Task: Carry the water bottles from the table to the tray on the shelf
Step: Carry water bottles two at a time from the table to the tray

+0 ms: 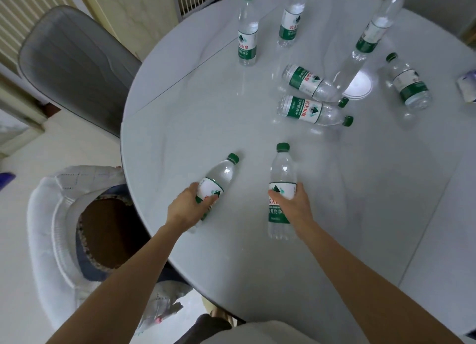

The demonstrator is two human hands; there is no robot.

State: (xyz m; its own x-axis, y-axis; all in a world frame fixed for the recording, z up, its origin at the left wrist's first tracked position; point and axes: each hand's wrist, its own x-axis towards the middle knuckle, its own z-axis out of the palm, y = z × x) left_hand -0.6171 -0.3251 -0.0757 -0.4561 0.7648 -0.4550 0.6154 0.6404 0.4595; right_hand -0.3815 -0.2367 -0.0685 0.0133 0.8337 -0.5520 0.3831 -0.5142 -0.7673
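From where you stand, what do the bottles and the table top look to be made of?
The bottle in the right hand looks like thin clear plastic: you see through it, with a green cap and printed label. The table top is glossy, perhaps glass or polished stone; it mirrors a lamp.

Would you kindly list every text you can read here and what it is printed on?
"农夫山泉" in red: label of the lying bottle.
"饮用纯净水": same label.
"饮用纯净" (rest hidden): bottle in the right hand.
Other labels, and all small print: too blurred.
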